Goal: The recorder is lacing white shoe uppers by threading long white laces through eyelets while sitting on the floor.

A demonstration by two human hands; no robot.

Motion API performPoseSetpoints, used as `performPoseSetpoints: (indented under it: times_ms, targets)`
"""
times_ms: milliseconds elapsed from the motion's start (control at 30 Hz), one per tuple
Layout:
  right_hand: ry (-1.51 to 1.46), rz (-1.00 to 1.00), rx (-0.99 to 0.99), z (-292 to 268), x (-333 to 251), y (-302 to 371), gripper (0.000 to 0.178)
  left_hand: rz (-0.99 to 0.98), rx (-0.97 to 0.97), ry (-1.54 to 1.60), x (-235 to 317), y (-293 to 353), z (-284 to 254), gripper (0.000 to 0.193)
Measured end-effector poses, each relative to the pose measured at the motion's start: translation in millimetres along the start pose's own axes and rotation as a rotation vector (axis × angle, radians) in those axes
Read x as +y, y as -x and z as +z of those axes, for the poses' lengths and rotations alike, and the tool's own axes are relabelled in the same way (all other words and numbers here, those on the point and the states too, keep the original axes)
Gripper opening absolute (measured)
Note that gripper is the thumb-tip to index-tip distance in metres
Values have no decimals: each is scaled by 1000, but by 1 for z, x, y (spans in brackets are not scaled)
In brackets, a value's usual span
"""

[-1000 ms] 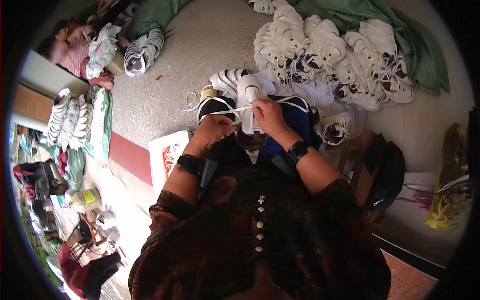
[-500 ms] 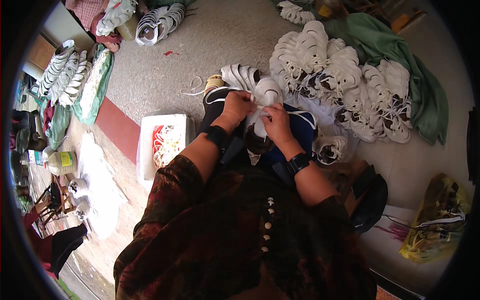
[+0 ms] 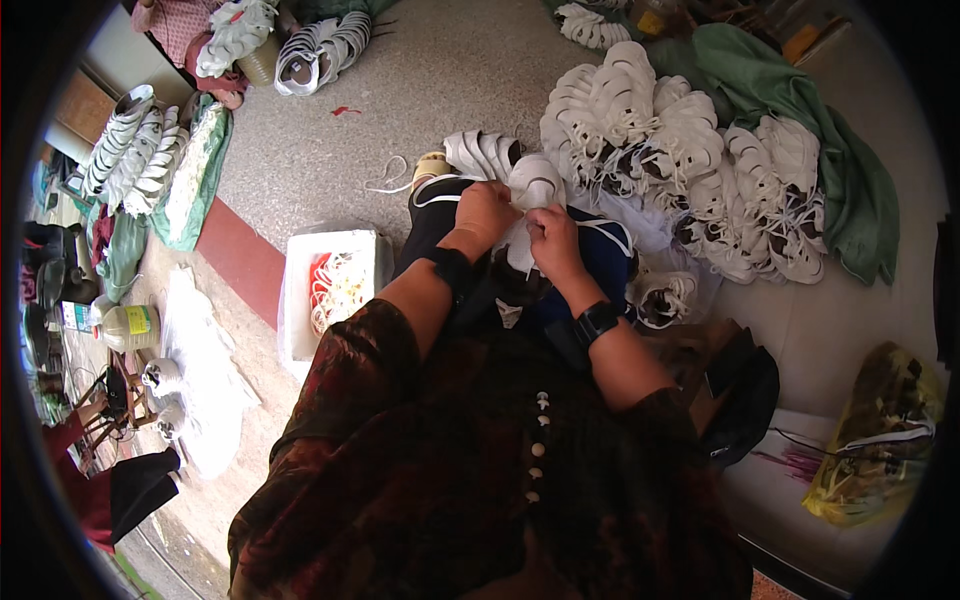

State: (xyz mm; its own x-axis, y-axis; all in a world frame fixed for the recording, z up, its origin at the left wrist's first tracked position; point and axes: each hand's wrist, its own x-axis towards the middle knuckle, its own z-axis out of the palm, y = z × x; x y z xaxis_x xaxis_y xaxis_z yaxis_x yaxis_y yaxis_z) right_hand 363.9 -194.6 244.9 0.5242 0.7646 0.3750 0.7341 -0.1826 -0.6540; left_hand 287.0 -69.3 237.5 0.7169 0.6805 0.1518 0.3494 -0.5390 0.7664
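Observation:
A white shoe upper (image 3: 538, 183) with a brown inside lies across my lap, its rounded toe pointing away from me. My left hand (image 3: 484, 217) grips it from the left with bent, closed fingers. From the right, my right hand (image 3: 553, 240) pinches at its middle, thumb and finger pressed together near the lace holes. Any lace between the fingertips is too fine to make out against the white. A white shoelace (image 3: 436, 198) loops over the dark cloth on my left leg, and another stretch curves over the blue cloth (image 3: 600, 268) on the right.
Beyond my knees sits a row of nested white uppers (image 3: 482, 152). A large heap of laced uppers (image 3: 640, 120) lies at right beside green cloth (image 3: 790, 90). At left stands a white box (image 3: 383, 262) holding laces. A yellow bag (image 3: 880, 430) lies far right; another person (image 3: 185, 25) sits far left.
My left hand has turned slightly, and both hands have stayed close together on the shoe upper. The white strand seen between them earlier is harder to see. The view has shifted slightly.

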Motion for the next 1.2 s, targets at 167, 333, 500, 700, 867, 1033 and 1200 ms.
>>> performPoseSetpoints:
  times_ms: [167,333,500,700,867,1033,1200]
  targets:
    - [9,3,9,0,1,-3,15,118,-30,-346,20,13,-6,19]
    - [84,-41,16,-1,-5,-4,9,336,-255,-480,30,22,-15,14]
    - [262,-102,-48,-1,-13,-6,3,311,-198,-363,16,23,-13,14]
    - [406,-186,-29,2,-16,-11,5,167,-202,-323,8,20,-10,14]
    - [467,-332,-25,-19,-18,-13,4,116,-221,-201,7,23,-20,14]
    - [-53,246,77,-85,49,4,10,311,-135,-188,42,34,-27,21]
    - [-1516,697,248,-67,2,-4,7,480,-272,-671,64,27,-1,14]
